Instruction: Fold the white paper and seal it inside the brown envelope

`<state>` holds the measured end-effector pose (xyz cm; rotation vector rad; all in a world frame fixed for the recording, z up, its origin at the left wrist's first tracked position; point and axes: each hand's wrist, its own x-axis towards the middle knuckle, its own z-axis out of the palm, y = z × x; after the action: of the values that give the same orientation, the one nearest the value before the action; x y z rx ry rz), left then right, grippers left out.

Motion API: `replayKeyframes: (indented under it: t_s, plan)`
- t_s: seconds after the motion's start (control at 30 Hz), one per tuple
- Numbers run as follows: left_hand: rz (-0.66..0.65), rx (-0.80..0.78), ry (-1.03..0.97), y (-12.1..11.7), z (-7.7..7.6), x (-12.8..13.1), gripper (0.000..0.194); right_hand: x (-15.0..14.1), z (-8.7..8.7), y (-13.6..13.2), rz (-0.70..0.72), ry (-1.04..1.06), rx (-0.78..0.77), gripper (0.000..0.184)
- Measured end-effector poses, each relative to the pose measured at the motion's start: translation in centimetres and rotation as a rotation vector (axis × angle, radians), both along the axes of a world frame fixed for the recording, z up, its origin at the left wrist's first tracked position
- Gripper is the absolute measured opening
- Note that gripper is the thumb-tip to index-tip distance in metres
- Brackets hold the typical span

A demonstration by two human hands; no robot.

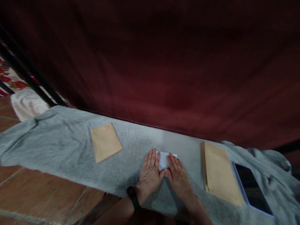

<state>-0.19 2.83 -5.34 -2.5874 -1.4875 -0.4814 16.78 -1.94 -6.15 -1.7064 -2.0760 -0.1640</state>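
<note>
A small white sheet of paper [164, 160] lies on the grey cloth [138, 131], mostly covered by both hands. My left hand [150, 172] rests flat across its left part, fingers stretched away from me. Flat on the right part is my right hand [178, 176], its fingers also straight. The two thumbs meet near the paper's lower edge. Whether the paper is folded under the palms cannot be seen.
To the left lies a brown envelope [106, 142] with a small reddish mark. A stack of brown envelopes [220, 172] sits on the right, beside a phone [253, 189] in a purple case. Dark red fabric [164, 78] hangs behind. Tiled floor [42, 193] shows at lower left.
</note>
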Motion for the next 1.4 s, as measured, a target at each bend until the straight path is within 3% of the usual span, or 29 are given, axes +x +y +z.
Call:
replayKeyframes:
  t_s: [0.23,0.43,0.67,0.97,1.13,1.3,1.4]
  plan:
    - [0.015,0.033,-0.018,0.4,0.2,-1.0,0.069,1.4,-0.7,-0.6,-0.068,-0.109,0.074,0.066]
    - [0.002,-0.056,-0.067,0.1,1.9,-0.2,0.065,1.8,-1.8,-0.5,-0.038,-0.099,0.07,0.063]
    - [-0.386,-0.232,-0.133,-2.0,3.8,0.7,0.061,5.8,-2.2,0.5,0.118,-0.057,-0.031,0.052]
    - [-0.635,-0.282,-0.024,-2.8,5.7,-0.6,0.064,8.2,-1.9,2.3,0.161,0.104,-0.078,0.044]
    - [-0.7,-0.22,-0.026,-3.3,4.6,-0.1,0.067,8.7,-2.7,2.8,0.119,0.143,-0.051,0.046]
    - [-0.639,-0.091,-0.037,-3.9,2.1,0.7,0.069,8.8,-3.3,3.1,0.109,0.105,0.005,0.048]
    - [-0.583,-0.063,-0.024,-4.3,1.7,1.2,0.07,8.8,-3.4,3.3,0.119,0.073,0.015,0.048]
